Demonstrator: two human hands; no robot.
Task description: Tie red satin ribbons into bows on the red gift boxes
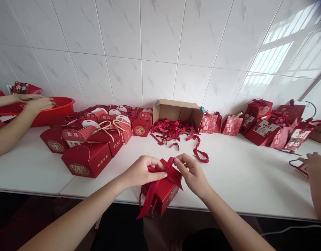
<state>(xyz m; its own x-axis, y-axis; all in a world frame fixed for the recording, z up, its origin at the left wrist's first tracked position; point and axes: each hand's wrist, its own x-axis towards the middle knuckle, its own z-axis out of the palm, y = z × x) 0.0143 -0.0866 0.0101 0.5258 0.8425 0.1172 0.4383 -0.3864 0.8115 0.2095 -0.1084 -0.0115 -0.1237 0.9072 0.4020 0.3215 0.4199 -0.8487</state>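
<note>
A red gift box (pixel 164 197) with a twisted red cord handle sits at the table's front edge, partly over it. Across its top runs a red satin ribbon (pixel 151 197), looped into a bow, with one long tail hanging down the front. My left hand (pixel 143 170) pinches the ribbon's left loop between thumb and fingers. On the other side, my right hand (pixel 192 174) has its thumb and forefinger closed on the upper right loop of the same ribbon. Both hands rest just above the box lid.
Several red gift boxes (pixel 84 157) stand at left, some with gold cord. An open cardboard box (pixel 178 108) spills red ribbons (pixel 173 127) behind my hands. More decorated boxes (pixel 262 130) are at right. Another person's hands work over a red basin (pixel 63 106); another hand (pixel 316 167) is at far right.
</note>
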